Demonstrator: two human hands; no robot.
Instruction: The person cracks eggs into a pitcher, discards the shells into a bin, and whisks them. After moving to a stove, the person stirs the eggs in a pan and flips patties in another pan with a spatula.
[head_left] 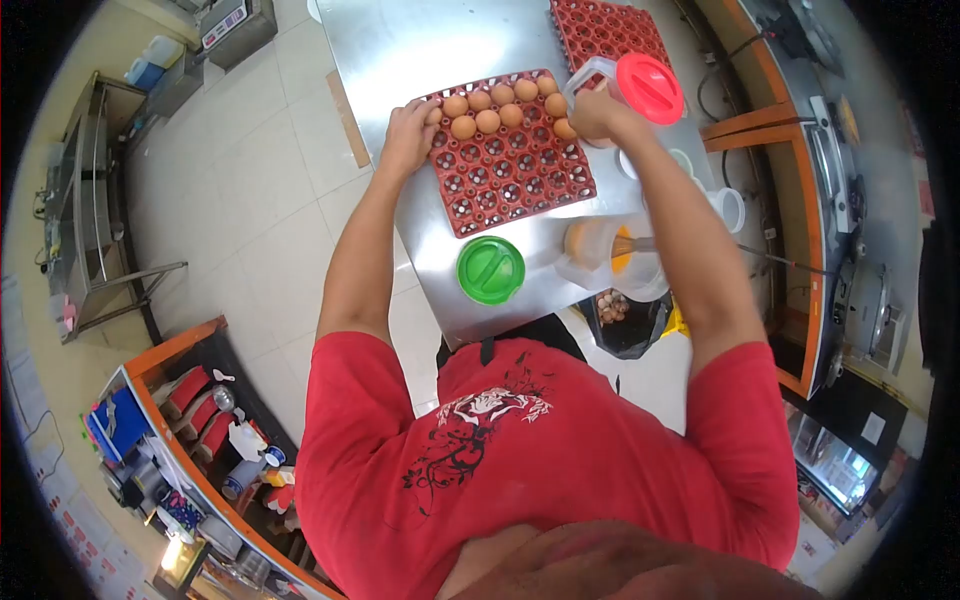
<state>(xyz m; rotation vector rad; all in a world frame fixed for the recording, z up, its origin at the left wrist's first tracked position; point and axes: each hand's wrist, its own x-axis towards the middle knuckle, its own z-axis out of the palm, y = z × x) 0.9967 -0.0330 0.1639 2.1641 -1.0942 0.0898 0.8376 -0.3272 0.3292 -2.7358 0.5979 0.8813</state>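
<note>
A red egg tray (510, 170) lies on a steel table (440, 60), with several brown eggs (488, 121) in its far rows. My left hand (408, 130) rests at the tray's left edge, fingers curled around an egg at the end of the row. My right hand (592, 112) is at the tray's far right corner, closed over an egg there. Near the front edge stands a clear jug (610, 255) of yellow beaten egg with a whisk in it. A green lid (491, 269) lies left of the jug.
A clear container with a red lid (648, 87) stands just beyond my right hand. A second red tray (605, 30), with no eggs, lies farther back. A bin of eggshells (615, 310) sits below the table's right side. An orange counter (790, 150) runs along the right.
</note>
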